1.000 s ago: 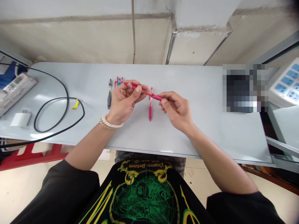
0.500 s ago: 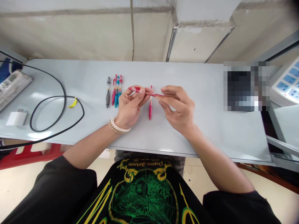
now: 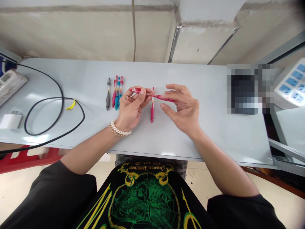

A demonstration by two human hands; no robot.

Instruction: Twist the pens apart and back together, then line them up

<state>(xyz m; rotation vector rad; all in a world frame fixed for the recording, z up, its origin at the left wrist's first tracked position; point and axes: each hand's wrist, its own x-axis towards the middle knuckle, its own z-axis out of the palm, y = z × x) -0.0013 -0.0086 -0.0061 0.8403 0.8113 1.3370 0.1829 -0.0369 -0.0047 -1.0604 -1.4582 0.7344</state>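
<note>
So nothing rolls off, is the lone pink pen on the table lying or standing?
Lying flat: the pink pen stretches across the tabletop, pink grip nearer you, other end toward the wall.

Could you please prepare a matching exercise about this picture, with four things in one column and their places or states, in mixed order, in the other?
Things:
1. Grey pen
2. Left hand
3. White adapter
4. Yellow tag

Places or states:
A. On the black cable
B. Leftmost pen on the table
C. Pinching a red pen
D. Left of the black cable's loop

Pairs: 1-B, 2-C, 3-D, 4-A
</note>
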